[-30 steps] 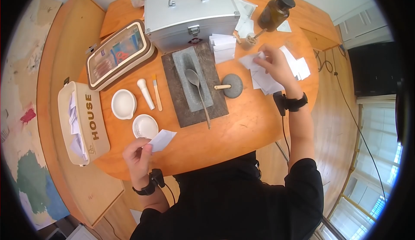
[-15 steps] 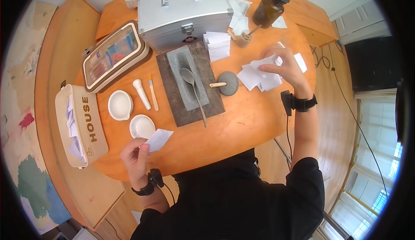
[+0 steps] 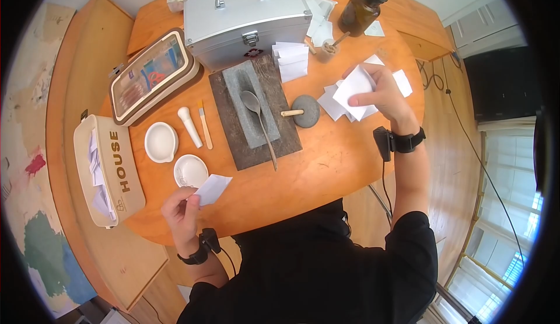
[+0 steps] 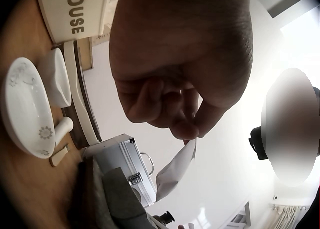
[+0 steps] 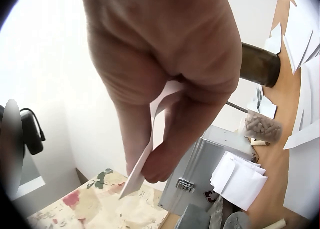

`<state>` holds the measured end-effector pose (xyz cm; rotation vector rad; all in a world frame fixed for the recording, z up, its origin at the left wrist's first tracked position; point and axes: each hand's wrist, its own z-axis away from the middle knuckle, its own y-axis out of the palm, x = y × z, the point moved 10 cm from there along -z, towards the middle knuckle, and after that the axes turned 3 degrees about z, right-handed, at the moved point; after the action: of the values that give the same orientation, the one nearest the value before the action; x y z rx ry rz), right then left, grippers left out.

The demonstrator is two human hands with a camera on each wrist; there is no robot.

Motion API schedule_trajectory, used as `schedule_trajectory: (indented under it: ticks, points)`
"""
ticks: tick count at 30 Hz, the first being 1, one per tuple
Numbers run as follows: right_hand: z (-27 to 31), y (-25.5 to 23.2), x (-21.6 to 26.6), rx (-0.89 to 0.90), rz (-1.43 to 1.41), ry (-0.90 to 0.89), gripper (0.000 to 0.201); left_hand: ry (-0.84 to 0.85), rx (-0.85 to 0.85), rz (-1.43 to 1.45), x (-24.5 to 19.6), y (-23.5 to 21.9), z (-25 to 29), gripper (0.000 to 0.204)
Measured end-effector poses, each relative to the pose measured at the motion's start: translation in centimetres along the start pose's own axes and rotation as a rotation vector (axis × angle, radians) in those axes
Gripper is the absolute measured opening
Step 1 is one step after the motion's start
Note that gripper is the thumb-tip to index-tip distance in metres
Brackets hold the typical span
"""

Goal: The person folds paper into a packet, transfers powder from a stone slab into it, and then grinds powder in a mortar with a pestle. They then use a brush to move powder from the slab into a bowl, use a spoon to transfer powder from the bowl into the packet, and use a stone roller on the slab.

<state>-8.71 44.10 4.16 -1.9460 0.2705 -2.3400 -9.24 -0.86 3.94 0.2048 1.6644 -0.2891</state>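
My left hand [image 3: 182,212] pinches a small folded white paper packet [image 3: 213,190] between thumb and fingertips, beside a shallow white dish [image 3: 191,171]. In the left wrist view the packet [image 4: 176,173] hangs from the fingertips. At the table's right side my right hand [image 3: 386,93] holds a white paper sheet [image 3: 353,84], thumb on one face and fingers on the other. The right wrist view shows this sheet [image 5: 137,175] edge-on and bent between them. Under that hand lie loose white papers [image 3: 331,103], partly hidden by it.
Mid-table, a metal spoon [image 3: 252,101] rests across a stone trough [image 3: 267,131], with a stone disc [image 3: 306,111] to its right. A mortar [image 3: 161,142], pestle [image 3: 189,127] and brush [image 3: 205,129] stand left. Behind are a silver case [image 3: 245,26], folded papers [image 3: 293,64] and a brown bottle [image 3: 360,17].
My right hand has drawn back slightly from the loose papers and lifted a sheet, which now stands up from its grip. My left hand keeps its packet in nearly the same place.
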Motion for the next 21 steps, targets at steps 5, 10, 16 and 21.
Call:
schedule_trajectory:
  ticks: [5, 10, 16, 21]
  points:
    - [0.3, -0.9, -1.1, -0.043, 0.192, 0.094, 0.036, 0.005, 0.003, -0.006, 0.1, -0.3, 0.1, 0.009]
    - [1.4, -4.6, -3.5, -0.131, 0.511, 0.194, 0.044, -0.013, -0.031, -0.008, 0.2, -0.8, 0.5, 0.009]
    - [1.6, -2.8, 1.0, -0.301, 0.940, -0.280, 0.045, -0.003, -0.008, -0.001, -1.2, 0.1, 0.1, 0.008]
    - [3.9, 4.2, 7.6, -0.073, 0.525, -0.375, 0.031, 0.048, 0.099, -0.047, -2.3, 2.7, -0.7, 0.004]
